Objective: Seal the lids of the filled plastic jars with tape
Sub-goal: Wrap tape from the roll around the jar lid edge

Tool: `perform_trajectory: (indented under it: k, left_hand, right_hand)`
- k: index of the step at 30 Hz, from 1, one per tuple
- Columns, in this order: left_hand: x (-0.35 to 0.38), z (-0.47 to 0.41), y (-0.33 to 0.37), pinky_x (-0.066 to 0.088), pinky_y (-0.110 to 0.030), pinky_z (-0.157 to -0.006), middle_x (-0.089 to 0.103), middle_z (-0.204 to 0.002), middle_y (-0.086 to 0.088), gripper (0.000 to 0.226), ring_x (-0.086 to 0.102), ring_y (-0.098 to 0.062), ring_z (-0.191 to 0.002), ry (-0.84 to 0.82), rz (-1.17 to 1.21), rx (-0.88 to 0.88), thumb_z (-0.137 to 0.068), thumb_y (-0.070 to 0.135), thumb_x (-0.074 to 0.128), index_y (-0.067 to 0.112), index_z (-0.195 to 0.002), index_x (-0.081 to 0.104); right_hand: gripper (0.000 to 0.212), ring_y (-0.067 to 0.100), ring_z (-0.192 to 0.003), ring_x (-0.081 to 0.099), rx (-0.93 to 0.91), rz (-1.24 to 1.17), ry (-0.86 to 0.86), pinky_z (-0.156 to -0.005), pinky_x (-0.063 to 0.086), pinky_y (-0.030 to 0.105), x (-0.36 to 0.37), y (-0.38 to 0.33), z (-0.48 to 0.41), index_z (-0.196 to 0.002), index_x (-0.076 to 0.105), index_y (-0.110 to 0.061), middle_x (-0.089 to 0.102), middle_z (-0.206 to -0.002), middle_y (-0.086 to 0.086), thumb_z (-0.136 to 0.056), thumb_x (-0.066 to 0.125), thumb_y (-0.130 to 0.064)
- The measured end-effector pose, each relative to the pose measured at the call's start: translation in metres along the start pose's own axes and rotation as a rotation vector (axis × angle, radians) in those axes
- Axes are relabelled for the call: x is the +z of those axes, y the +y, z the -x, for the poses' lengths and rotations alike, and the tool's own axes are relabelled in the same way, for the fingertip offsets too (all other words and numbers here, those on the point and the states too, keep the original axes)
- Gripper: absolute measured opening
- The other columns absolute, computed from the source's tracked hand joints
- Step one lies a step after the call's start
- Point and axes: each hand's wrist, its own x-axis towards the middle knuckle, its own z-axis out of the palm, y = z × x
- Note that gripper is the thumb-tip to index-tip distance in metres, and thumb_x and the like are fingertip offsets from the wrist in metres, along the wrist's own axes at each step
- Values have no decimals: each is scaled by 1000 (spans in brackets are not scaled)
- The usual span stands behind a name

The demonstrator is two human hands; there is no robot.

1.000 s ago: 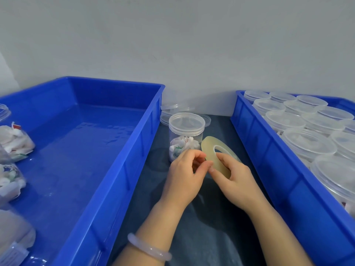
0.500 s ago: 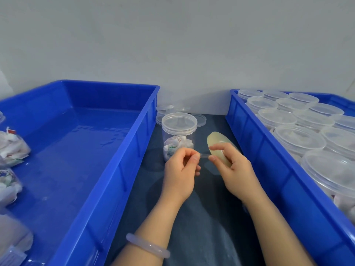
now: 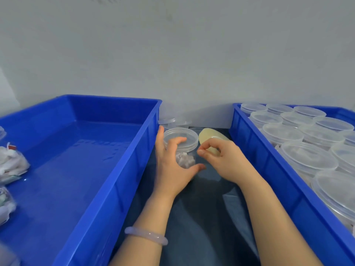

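Pale grey wall (image 3: pixel 172 54) is filling the upper half of the view, and below it a dark blue-grey cloth (image 3: pixel 201 227) is covering the work surface. 2 large blue plastic crates are standing on this cloth, with a narrow strip left between them. The left blue crate (image 3: pixel 123 166) is holding some clear bags of white pieces (image 3: pixel 11 166) at its far left side. The right blue crate (image 3: pixel 269 169) is packed with many clear round jars with closed lids (image 3: pixel 307 160).

In the strip between the crates 1 clear round plastic jar (image 3: pixel 187 158) is standing upright, just beside the wall of the left crate. It is carrying its transparent lid (image 3: pixel 190 135) and white pieces are showing inside it. The left hand (image 3: pixel 171 166) is wrapping around this jar: the fingers are curling over the edge of the lid and the thumb is lying against the near side of the body. A pale translucent bracelet (image 3: pixel 146 236) is sitting on the left wrist.

The right hand (image 3: pixel 226 160) is holding a flat yellowish roll of tape (image 3: pixel 206 136) just to the right of the jar. Its thumb and forefinger are pinching together close to the jar's side; I cannot tell whether a tape end is between them. Some loose clear lids (image 3: pixel 172 120) are lying behind the jar, near the wall.
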Motion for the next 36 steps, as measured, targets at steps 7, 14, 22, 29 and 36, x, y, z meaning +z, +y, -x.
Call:
perform_trajectory:
  k: [7,14,22,29,36]
  left_hand:
    - [8,-2,-10,29,-10,-104,16,-146,4,62,21,-7,-140,105,21,22,-56,20,91,17,-110,60]
    - [5,-2,-5,25,0,-97,25,-151,-8,56,25,-6,-139,111,44,0,-59,26,88,17,-107,62]
    - [-5,-7,4,26,3,-92,38,-146,-10,32,34,-1,-129,125,70,-26,-68,40,72,30,-97,64]
    - [-19,-12,4,39,-24,-105,46,-136,-8,28,42,-13,-131,69,142,-31,-68,31,76,35,-91,62]
    - [-31,-18,0,46,-21,-97,49,-127,5,35,45,-9,-128,-20,239,-73,-71,2,78,31,-87,65]
  right_hand:
    - [10,-13,-55,47,6,-95,4,-53,35,7,4,5,-4,-77,66,-25,53,-51,-28,-86,68,-24]
    - [22,-10,-49,46,12,-104,36,-49,34,8,8,7,-7,-67,59,-33,48,-43,-28,-85,69,-26]
    - [20,5,-50,45,50,11,96,-54,34,26,12,6,-6,-66,57,-38,53,-53,-13,-84,66,-38]
    - [29,6,-89,58,77,10,114,-73,44,24,7,5,-2,-102,68,-40,67,-97,-17,-76,71,-51]
    - [35,-4,-81,49,26,-7,-44,-69,34,10,-14,8,0,-117,63,-43,54,-95,-26,-83,69,-40]
